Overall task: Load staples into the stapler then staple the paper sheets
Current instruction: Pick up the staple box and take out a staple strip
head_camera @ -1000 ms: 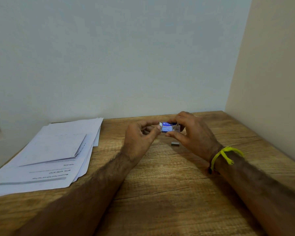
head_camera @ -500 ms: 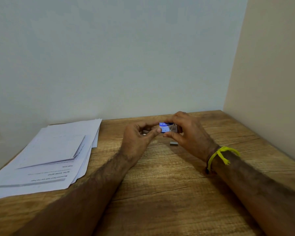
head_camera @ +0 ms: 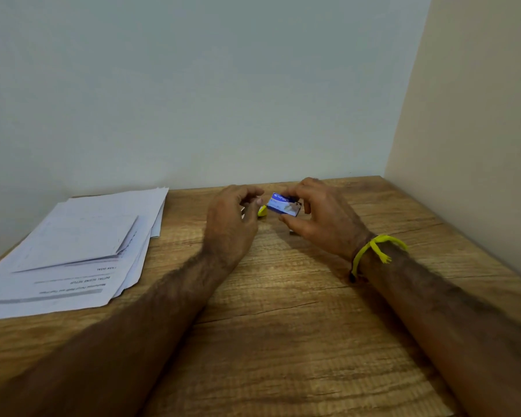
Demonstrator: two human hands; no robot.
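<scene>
the right hand (head_camera: 322,218) pinches a small blue and white staple box (head_camera: 283,204) between thumb below and fingers above, holding it just off the wooden worktop (head_camera: 283,326), far from the person and a little right of the middle. the left hand (head_camera: 229,224) sits just left of the box, fingers loosely curled with the thumb tip close to the box's left end; whether it touches the box or holds anything, i cannot tell. a small yellow piece (head_camera: 262,211) peeks out between the left hand and the box, low by the worktop, too hidden to tell what it is. a tiny dark bit (head_camera: 292,233) lies on the wood under the right thumb. a loose pile of printed paper sheets (head_camera: 82,251) lies on the left side of the worktop, well apart from both hands. a yellow cord (head_camera: 373,251) is tied round the right wrist.
</scene>
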